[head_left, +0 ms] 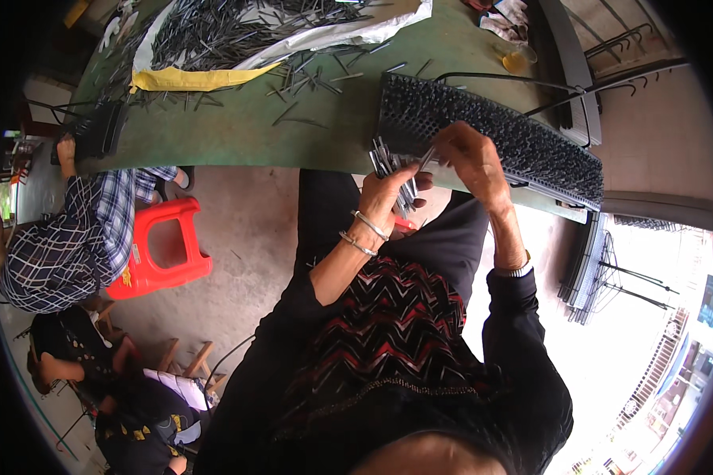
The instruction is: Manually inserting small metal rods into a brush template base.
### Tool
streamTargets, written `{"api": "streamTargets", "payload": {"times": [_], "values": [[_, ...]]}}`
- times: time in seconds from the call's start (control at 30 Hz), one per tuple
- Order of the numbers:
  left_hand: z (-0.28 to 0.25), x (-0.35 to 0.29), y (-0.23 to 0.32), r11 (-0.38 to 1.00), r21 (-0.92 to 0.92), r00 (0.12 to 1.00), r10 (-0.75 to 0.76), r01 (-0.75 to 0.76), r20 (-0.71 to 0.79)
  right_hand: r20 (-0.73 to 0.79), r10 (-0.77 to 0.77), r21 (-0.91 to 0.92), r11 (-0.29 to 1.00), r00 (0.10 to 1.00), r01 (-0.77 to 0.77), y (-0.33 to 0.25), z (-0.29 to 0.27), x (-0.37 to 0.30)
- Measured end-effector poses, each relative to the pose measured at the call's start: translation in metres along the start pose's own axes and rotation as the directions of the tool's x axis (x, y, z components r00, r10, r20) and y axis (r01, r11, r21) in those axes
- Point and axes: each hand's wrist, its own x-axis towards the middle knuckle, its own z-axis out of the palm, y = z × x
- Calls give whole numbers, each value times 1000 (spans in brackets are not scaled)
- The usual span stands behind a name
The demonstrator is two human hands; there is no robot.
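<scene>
My left hand (382, 195) is closed around a bundle of thin dark rods (386, 161), whose ends stick out above and below the fingers. Just to its right, my right hand (477, 164) is bent with its fingers pinched at a single rod (427, 159) by the left thumb. Both hands are over my lap at the table's near edge. Right behind them lies a long black rack (483, 119) with rows of small holes; much of it is densely filled with upright dark pieces, and bare holes show at its left end.
A white sack with a yellow edge (206, 78) lies spread on the green table (214, 131), heaped with loose rods (238, 36). More rods are scattered before it. A cup of yellow liquid (518, 59) stands far right. A red stool (166, 249) and other people (63, 245) are at left.
</scene>
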Motion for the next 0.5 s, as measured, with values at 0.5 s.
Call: {"api": "streamTargets", "payload": {"times": [0.5], "values": [[5,14,-6,998,-35,998,-61,61,10,-449,-404,-566,819,797,97,21,-1,30]]}}
